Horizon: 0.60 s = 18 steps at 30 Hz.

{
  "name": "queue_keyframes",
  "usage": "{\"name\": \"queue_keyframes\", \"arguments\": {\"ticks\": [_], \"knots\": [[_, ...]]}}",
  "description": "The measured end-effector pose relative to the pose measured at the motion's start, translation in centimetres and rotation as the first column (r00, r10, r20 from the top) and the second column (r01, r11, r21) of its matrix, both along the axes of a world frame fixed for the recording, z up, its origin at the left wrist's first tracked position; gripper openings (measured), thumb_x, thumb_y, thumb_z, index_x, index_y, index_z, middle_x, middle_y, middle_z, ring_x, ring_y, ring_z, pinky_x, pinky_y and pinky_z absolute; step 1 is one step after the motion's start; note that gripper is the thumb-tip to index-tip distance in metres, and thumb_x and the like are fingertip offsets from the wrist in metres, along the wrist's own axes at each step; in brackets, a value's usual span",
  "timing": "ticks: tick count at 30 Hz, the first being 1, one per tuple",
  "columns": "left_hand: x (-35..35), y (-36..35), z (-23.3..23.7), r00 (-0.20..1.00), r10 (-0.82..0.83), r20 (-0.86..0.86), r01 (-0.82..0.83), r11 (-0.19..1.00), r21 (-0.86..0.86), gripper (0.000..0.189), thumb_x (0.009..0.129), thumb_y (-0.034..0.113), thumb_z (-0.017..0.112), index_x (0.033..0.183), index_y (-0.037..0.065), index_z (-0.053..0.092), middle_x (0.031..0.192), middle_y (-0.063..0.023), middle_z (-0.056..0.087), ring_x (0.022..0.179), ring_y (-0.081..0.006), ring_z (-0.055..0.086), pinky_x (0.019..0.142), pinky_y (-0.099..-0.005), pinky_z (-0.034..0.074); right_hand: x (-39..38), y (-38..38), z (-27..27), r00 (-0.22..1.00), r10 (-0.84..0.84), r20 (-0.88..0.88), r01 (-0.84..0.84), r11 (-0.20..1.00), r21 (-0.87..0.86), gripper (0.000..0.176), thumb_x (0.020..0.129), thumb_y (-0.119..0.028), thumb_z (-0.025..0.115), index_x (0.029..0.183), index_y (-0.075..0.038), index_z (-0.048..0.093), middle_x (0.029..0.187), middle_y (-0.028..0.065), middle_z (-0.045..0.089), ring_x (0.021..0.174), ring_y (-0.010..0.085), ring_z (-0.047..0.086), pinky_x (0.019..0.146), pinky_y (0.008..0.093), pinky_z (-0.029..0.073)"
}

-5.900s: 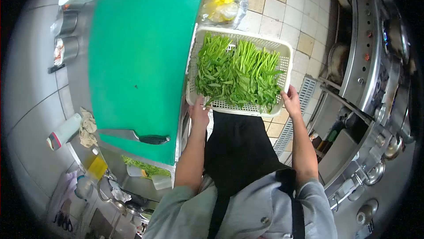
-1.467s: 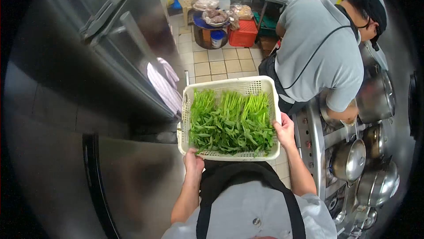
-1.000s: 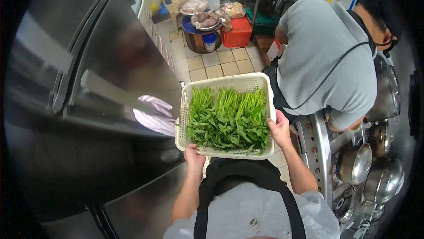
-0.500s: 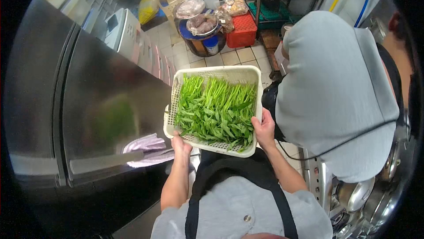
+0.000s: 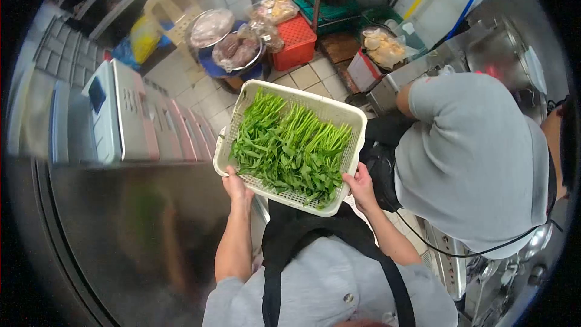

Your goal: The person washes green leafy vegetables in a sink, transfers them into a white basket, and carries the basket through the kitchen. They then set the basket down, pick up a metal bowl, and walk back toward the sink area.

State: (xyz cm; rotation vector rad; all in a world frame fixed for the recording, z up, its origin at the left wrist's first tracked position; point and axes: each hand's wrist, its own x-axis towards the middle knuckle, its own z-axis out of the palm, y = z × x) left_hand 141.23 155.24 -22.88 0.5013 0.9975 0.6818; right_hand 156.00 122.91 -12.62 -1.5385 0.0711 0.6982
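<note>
A white perforated plastic basket (image 5: 354, 122) is held in front of my body, slightly tilted. Inside lie leafy greens (image 5: 287, 151), their stems toward the far side and their leaves toward me. My left hand (image 5: 237, 186) grips the basket's near left corner. On the near right side, my right hand (image 5: 361, 188) is closed on the rim with the thumb on top. The fingers under the basket are partly hidden.
A person in a grey shirt (image 5: 472, 157) bends close on the right, beside a stove (image 5: 445, 254). Ahead are a red crate (image 5: 295, 41), bowls of bagged food (image 5: 237, 52) and a beige chair (image 5: 169, 9). Drawers (image 5: 145, 115) and a dark fridge (image 5: 139, 230) stand left.
The view has moved forward past the fridge, and the drawers and red crate look nearer. More of the area beyond the co-worker shows. Both hands still hold the basket, now turned slightly clockwise.
</note>
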Motion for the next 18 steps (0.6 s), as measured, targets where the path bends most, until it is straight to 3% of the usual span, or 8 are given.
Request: {"name": "queue_keyframes", "arguments": {"ticks": [1,4,5,8,12,14,16,18], "knots": [[2.4,-1.5,1.3,0.999,0.006,-0.05,-0.004,0.999,0.036,0.041,0.109,0.026,0.039,0.147,0.011,0.035,0.143,-0.0165,0.046,0.125,-0.0392,0.052,0.103,-0.0598,0.048,2.6,-1.7,-0.5,1.0,-0.007,-0.023,0.008,0.999,0.038,0.044,0.093,-0.007,0.063,0.133,-0.004,0.045,0.1,0.0059,0.07,0.068,0.0075,0.063,0.045,0.0211,0.046],[6.7,-0.5,3.0,0.997,-0.03,-0.064,0.032,0.999,0.028,0.037,0.108,0.023,0.041,0.142,0.009,0.041,0.136,-0.0151,0.051,0.118,-0.0348,0.057,0.097,-0.054,0.052,5.5,-1.1,0.9,0.993,-0.044,-0.108,0.044,0.999,-0.001,0.044,0.093,-0.01,0.065,0.132,-0.005,0.047,0.1,0.0054,0.069,0.064,0.0064,0.06,0.04,0.0201,0.041],[8.0,0.1,3.6,0.998,-0.027,-0.049,0.027,1.0,0.0,0.033,0.107,0.021,0.043,0.138,0.007,0.046,0.13,-0.0139,0.056,0.111,-0.0312,0.061,0.091,-0.0493,0.056,6.4,-0.7,1.3,0.992,-0.064,-0.108,0.064,0.998,-0.005,0.044,0.093,-0.01,0.065,0.132,-0.005,0.047,0.1,0.0054,0.069,0.064,0.0064,0.06,0.04,0.0201,0.041],[12.5,1.1,5.9,0.994,-0.024,-0.109,0.024,1.0,0.002,0.034,0.107,0.022,0.044,0.137,0.005,0.046,0.129,-0.0146,0.057,0.11,-0.0313,0.061,0.091,-0.0489,0.057,9.9,0.4,2.1,0.989,-0.046,-0.137,0.049,0.998,0.024,0.044,0.092,-0.012,0.066,0.131,-0.006,0.048,0.098,0.0044,0.068,0.061,0.0062,0.059,0.038,0.0198,0.04],[17.5,2.5,7.0,0.995,-0.077,-0.062,0.082,0.994,0.076,0.034,0.107,0.024,0.045,0.136,0.005,0.046,0.127,-0.0146,0.057,0.108,-0.0308,0.062,0.089,-0.0482,0.057,11.9,1.1,1.8,0.987,-0.052,-0.153,0.048,0.998,-0.033,0.045,0.09,-0.017,0.07,0.129,-0.007,0.05,0.095,0.0024,0.067,0.06,0.0074,0.058,0.037,0.0205,0.038],[20.6,3.3,8.4,0.98,-0.176,-0.09,0.176,0.984,-0.017,0.034,0.106,0.025,0.047,0.134,0.004,0.046,0.124,-0.0134,0.058,0.104,-0.0281,0.063,0.085,-0.0466,0.057,12.9,1.5,1.0,0.969,-0.117,-0.215,0.101,0.991,-0.085,0.044,0.09,-0.02,0.07,0.129,-0.007,0.054,0.097,0.0035,0.066,0.059,0.0073,0.057,0.037,0.0199,0.038],[24.0,2.4,7.0,0.983,-0.174,-0.053,0.181,0.972,0.148,0.032,0.106,0.026,0.048,0.131,0.005,0.048,0.12,-0.0111,0.059,0.099,-0.0248,0.062,0.081,-0.0448,0.057,15.9,0.8,0.8,0.954,-0.115,-0.276,0.074,0.985,-0.154,0.04,0.088,-0.02,0.071,0.124,-0.007,0.057,0.093,0.0027,0.066,0.058,0.0083,0.056,0.036,0.0214,0.033],[26.0,3.1,6.3,0.985,-0.171,-0.009,0.171,0.978,0.119,0.03,0.106,0.025,0.048,0.129,0.005,0.049,0.117,-0.0096,0.059,0.096,-0.0226,0.061,0.083,-0.0424,0.056,16.7,1.0,-0.9,0.953,-0.134,-0.271,0.107,0.988,-0.113,0.035,0.089,-0.02,0.069,0.119,-0.005,0.061,0.089,0.0037,0.068,0.058,0.0088,0.058,0.036,0.0215,0.035]]}}
